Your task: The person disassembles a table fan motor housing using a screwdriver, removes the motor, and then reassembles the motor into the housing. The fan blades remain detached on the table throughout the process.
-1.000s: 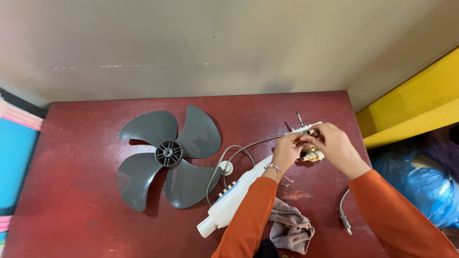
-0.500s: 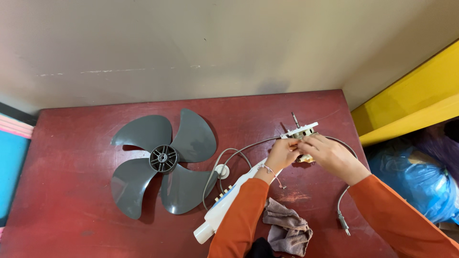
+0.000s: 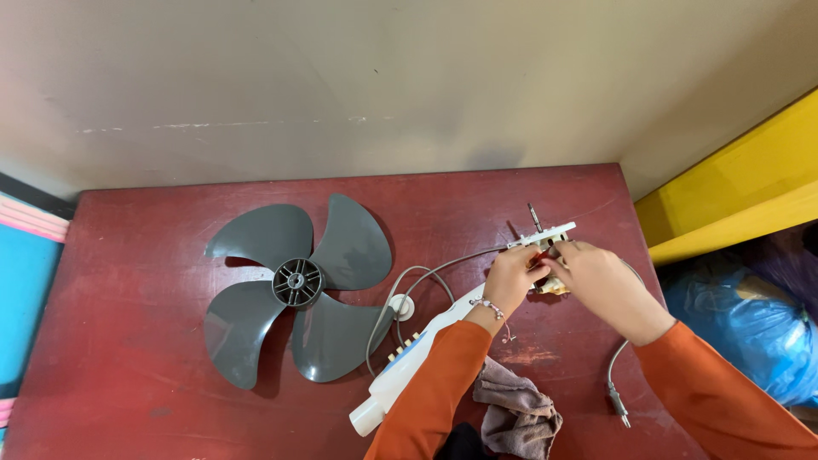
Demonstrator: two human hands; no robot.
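Hands: left hand [image 3: 511, 277] and right hand [image 3: 596, 277] both pinch the small motor assembly [image 3: 545, 243] at 2 o'clock on the red table [image 3: 128, 358].
Done: grey fan blade [image 3: 298, 285] lies detached at 9 o'clock.
Left: white fan body [image 3: 400, 379], grey cord [image 3: 426, 277], cloth [image 3: 515, 409] lie loose; work on the motor looks unfinished.

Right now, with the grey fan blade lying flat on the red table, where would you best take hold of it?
Probably at the round hub of the grey fan blade, from straight above: it lies flat, and the hub is thick, central and balanced. The thin blades lie on the red table, giving fingers little to get under.
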